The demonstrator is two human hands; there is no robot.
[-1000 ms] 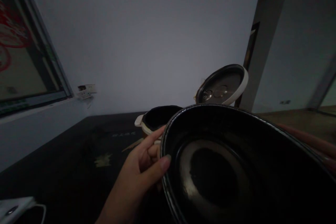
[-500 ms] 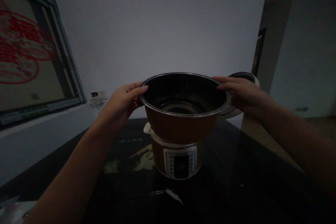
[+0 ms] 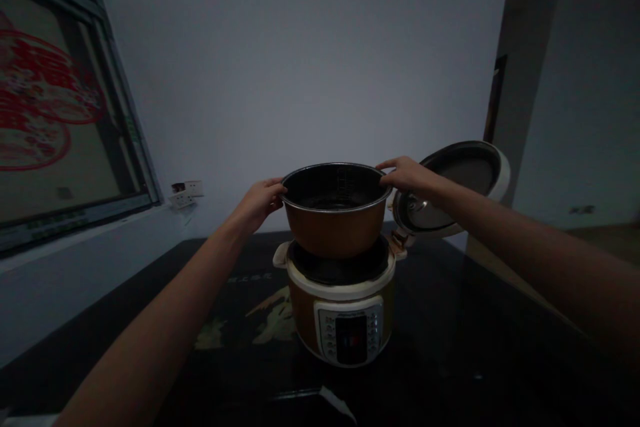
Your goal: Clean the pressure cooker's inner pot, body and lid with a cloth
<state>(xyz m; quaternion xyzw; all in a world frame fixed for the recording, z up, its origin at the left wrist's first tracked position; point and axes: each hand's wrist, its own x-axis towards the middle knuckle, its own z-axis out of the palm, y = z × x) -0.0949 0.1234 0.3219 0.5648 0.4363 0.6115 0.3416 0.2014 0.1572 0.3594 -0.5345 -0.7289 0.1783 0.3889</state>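
My left hand (image 3: 263, 201) and my right hand (image 3: 407, 175) pinch opposite sides of the rim of an inner pot (image 3: 333, 230). The pot is gold-brown outside and dark inside, with markings on its inner wall. It hangs level just above the open mouth of an electric pressure cooker (image 3: 305, 313), its bottom hiding part of the opening. A control panel (image 3: 350, 337) faces me on the cooker's front. The cooker's round lid (image 3: 467, 173) stands swung open on the right, partly behind my right hand and forearm.
The cooker stands on a dark glossy table (image 3: 440, 320) with a flower pattern. A pale strip (image 3: 337, 403) lies near the front. Behind are a white wall (image 3: 300, 67) and a socket (image 3: 187, 193); a window (image 3: 60, 107) with red decorations is at left.
The inner pot, held in both hands, has moved away from me, toward the cooker's opening. More of the cooker's mouth and the open lid now shows.
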